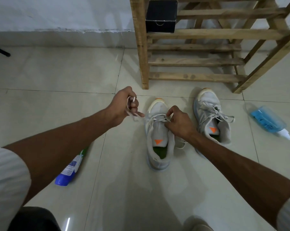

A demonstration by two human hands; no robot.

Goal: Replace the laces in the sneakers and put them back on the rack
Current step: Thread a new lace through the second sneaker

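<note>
Head view: two pale sneakers stand side by side on the tiled floor (57,80) in front of the wooden rack (191,61), toes toward it. The left hand (124,104) is curled tight on a white lace (153,117) looped round its fingers, and the lace runs across to the left sneaker (157,130). The right hand (179,122) pinches the same lace over that shoe's eyelets. The right sneaker (207,100) sits just beside it, laced, the ends loose. A black box (161,15) rests on a rack shelf. A spray bottle (267,119) lies on the floor to the right, and a blue can (71,169) lies under the left forearm.
</note>
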